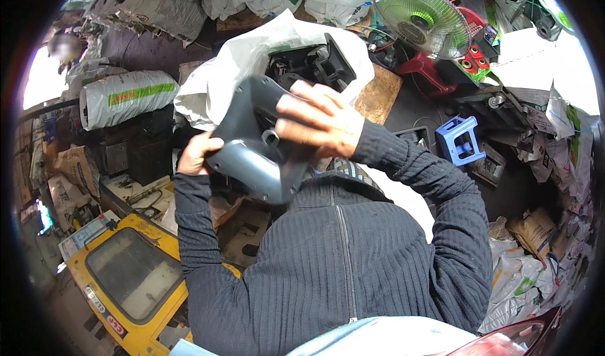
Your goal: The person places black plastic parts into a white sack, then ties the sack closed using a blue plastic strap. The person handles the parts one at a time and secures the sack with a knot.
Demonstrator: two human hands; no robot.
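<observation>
A dark, glossy, moulded plastic part (252, 164) with an hourglass-like outline and small holes along its rim is held up in front of my body. My left hand (199, 154) grips its left edge, thumb on the near face. Over its right side lies my right hand (324, 121), fingers stretched and apart, slightly blurred by motion; whether it touches the part I cannot tell. Just beyond stands a large white sack (224, 53), its mouth spread wide, with several black plastic pieces (321, 63) inside.
A yellow machine with a window panel (135, 274) stands at lower left. A filled white-and-green sack (129, 97) lies at left. To the right are a blue plastic stool (459, 140), a red stool (425, 72) and a fan (422, 19). More sacks (520, 287) are piled at lower right.
</observation>
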